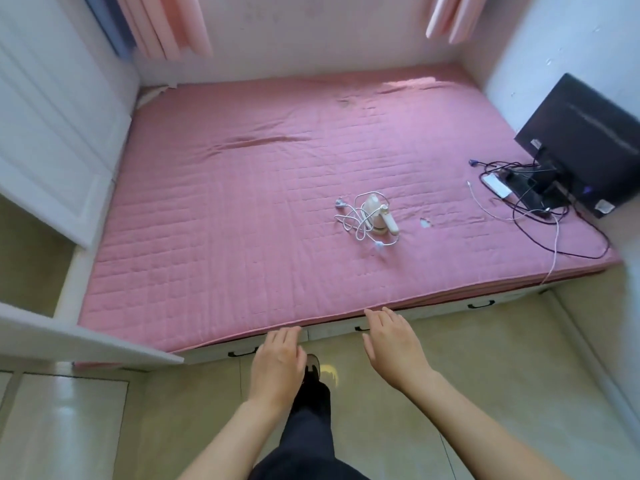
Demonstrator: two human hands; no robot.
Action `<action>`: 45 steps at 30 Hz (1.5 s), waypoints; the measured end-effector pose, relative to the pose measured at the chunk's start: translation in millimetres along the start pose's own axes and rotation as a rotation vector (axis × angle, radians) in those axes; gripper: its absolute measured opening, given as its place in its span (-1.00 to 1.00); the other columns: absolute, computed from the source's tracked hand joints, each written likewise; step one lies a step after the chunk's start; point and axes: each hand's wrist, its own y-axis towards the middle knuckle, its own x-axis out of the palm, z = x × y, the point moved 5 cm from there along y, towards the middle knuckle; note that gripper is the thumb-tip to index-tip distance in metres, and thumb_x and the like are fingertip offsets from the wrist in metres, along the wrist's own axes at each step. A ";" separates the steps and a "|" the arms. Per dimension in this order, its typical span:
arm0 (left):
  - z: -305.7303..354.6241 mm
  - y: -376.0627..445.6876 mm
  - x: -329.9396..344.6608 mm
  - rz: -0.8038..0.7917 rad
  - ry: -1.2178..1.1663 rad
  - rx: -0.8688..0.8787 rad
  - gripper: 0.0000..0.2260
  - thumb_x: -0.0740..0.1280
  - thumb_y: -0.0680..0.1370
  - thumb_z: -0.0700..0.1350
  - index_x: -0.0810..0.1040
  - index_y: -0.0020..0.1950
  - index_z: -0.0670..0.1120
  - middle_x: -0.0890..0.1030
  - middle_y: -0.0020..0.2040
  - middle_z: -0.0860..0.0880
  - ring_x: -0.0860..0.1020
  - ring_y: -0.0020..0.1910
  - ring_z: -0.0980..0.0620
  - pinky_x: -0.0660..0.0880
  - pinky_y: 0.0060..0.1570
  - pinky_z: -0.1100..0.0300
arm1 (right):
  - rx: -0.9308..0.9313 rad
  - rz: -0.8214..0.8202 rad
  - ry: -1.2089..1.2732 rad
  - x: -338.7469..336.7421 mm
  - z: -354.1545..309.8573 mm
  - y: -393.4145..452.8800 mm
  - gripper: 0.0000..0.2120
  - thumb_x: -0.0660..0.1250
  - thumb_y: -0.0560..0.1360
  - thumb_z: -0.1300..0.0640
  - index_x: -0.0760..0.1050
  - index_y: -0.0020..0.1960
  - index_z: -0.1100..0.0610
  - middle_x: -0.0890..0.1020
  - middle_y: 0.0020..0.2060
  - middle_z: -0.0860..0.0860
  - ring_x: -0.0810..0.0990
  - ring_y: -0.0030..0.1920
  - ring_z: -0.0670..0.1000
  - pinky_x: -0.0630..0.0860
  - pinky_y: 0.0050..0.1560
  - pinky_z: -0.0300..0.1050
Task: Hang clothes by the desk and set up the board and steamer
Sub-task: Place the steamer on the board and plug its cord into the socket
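A small white handheld steamer (380, 220) lies on the pink quilted mattress (221, 216), right of centre, with its white cord (353, 225) tangled beside it. My left hand (275, 363) and my right hand (393, 342) reach forward with straight fingers, palms down, over the floor just short of the mattress's near edge. Both hold nothing. No clothes or board are in view.
A black monitor (585, 140) leans at the mattress's right edge with a power strip and tangled cables (533, 199). White wardrobe doors (52, 140) stand open at left. Pink curtains (166, 26) hang behind. Drawers (479, 305) run under the bed; my leg (304, 427) steps on the tiled floor.
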 end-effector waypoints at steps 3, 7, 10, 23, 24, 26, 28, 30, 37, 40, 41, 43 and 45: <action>0.1 48.1 1.3 -0.026 -0.027 -0.018 -0.73 0.30 0.53 -0.18 0.55 0.22 -0.13 0.63 0.08 -0.01 0.56 0.09 -0.01 0.51 0.04 0.12 | 0.034 -0.004 0.012 -7.2 17.6 38.8 -0.66 0.40 0.41 0.09 0.53 0.13 0.21 0.63 -0.11 0.09 0.59 -0.03 0.15 0.56 0.05 0.07; -1.9 112.5 1.1 -0.071 -0.101 -0.076 -0.69 0.21 0.58 -0.15 0.47 0.32 -0.08 0.56 0.21 0.01 0.49 0.20 0.04 0.48 0.07 0.17 | 0.061 -0.024 0.008 -16.1 35.6 93.1 -0.70 0.47 0.35 0.11 0.55 0.03 0.19 0.61 -0.21 0.07 0.60 -0.14 0.13 0.58 -0.09 -0.01; 1.5 157.8 -1.6 -0.109 -0.148 -0.096 -0.70 0.19 0.59 -0.17 0.46 0.32 -0.08 0.53 0.24 0.02 0.45 0.23 0.05 0.44 0.09 0.17 | 0.090 -0.031 0.026 -20.1 49.1 128.8 -0.65 0.53 0.26 0.13 0.57 0.00 0.20 0.61 -0.25 0.07 0.61 -0.20 0.13 0.58 -0.18 -0.03; 26.7 312.5 38.1 -0.208 -0.217 -0.298 -0.76 0.20 0.55 -0.20 0.55 0.17 -0.11 0.59 0.15 -0.04 0.54 0.11 -0.06 0.46 0.01 0.12 | 0.110 -0.180 0.111 -16.8 148.5 253.8 -0.64 0.26 0.53 0.08 0.43 0.27 0.22 0.56 0.04 0.13 0.50 0.14 0.18 0.43 0.11 0.02; 29.8 321.3 44.4 -0.211 -0.225 -0.328 -0.76 0.20 0.55 -0.19 0.55 0.17 -0.11 0.59 0.15 -0.05 0.53 0.10 -0.06 0.46 0.01 0.12 | 0.095 -0.197 0.104 -14.6 158.1 264.0 -0.62 0.24 0.54 0.07 0.40 0.30 0.21 0.56 0.06 0.12 0.49 0.15 0.17 0.42 0.11 0.01; 35.1 340.3 58.7 -0.208 -0.250 -0.400 -0.76 0.20 0.55 -0.20 0.55 0.17 -0.12 0.59 0.13 -0.07 0.53 0.09 -0.08 0.48 0.02 0.11 | 0.059 -0.241 0.075 -9.7 178.8 286.4 -0.63 0.17 0.57 0.04 0.34 0.33 0.15 0.52 0.12 0.08 0.45 0.19 0.13 0.39 0.14 -0.03; 38.4 357.1 74.9 -0.197 -0.278 -0.491 -0.77 0.20 0.54 -0.20 0.56 0.15 -0.13 0.60 0.12 -0.08 0.53 0.08 -0.09 0.47 0.04 0.11 | 0.027 -0.274 0.064 -4.7 200.2 309.0 -0.68 0.13 0.58 0.03 0.34 0.29 0.13 0.50 0.16 0.06 0.42 0.22 0.11 0.38 0.15 -0.03; 41.4 371.7 92.3 -0.176 -0.315 -0.576 -0.79 0.21 0.53 -0.19 0.57 0.11 -0.12 0.61 0.10 -0.09 0.54 0.06 -0.10 0.47 0.05 0.10 | 0.004 -0.304 0.054 0.6 220.1 331.2 -0.68 0.12 0.59 0.05 0.34 0.29 0.14 0.49 0.17 0.08 0.43 0.21 0.13 0.38 0.12 -0.03; 53.6 410.6 164.3 -0.161 -0.433 -0.744 -0.78 0.24 0.53 -0.19 0.57 0.13 -0.14 0.62 0.10 -0.08 0.54 0.07 -0.10 0.40 0.03 0.16 | -0.039 -0.409 0.043 45.0 274.5 401.5 -0.71 0.08 0.61 0.04 0.33 0.26 0.16 0.47 0.17 0.09 0.43 0.18 0.15 0.38 0.06 -0.01; 52.8 425.5 194.7 -0.190 -0.492 -0.784 -0.77 0.24 0.54 -0.20 0.56 0.16 -0.15 0.60 0.13 -0.07 0.52 0.14 -0.09 0.40 0.14 0.15 | 0.001 -0.427 0.073 72.8 294.3 428.6 -0.71 0.06 0.62 0.08 0.32 0.29 0.16 0.46 0.20 0.11 0.44 0.17 0.18 0.40 0.05 0.02; 50.9 430.6 205.9 -0.202 -0.519 -0.793 -0.77 0.23 0.54 -0.20 0.56 0.16 -0.14 0.60 0.14 -0.07 0.52 0.15 -0.08 0.42 0.17 0.13 | 0.027 -0.433 0.093 82.2 300.9 437.2 -0.70 0.06 0.62 0.08 0.32 0.30 0.17 0.46 0.20 0.12 0.44 0.18 0.19 0.42 0.06 0.03; 45.6 441.3 224.0 -0.232 -0.560 -0.809 -0.78 0.23 0.54 -0.19 0.55 0.15 -0.14 0.60 0.13 -0.07 0.52 0.14 -0.08 0.44 0.19 0.09 | 0.090 -0.452 0.137 99.9 311.4 454.3 -0.68 0.05 0.63 0.05 0.32 0.30 0.19 0.45 0.21 0.16 0.43 0.19 0.22 0.41 0.07 0.06; 38.9 452.5 239.9 -0.254 -0.595 -0.833 -0.79 0.22 0.54 -0.17 0.54 0.13 -0.12 0.61 0.10 -0.08 0.54 0.12 -0.10 0.47 0.17 0.05 | 0.127 -0.462 0.162 116.6 320.6 469.8 -0.69 0.05 0.63 0.02 0.33 0.24 0.21 0.46 0.19 0.19 0.43 0.18 0.23 0.39 0.04 0.06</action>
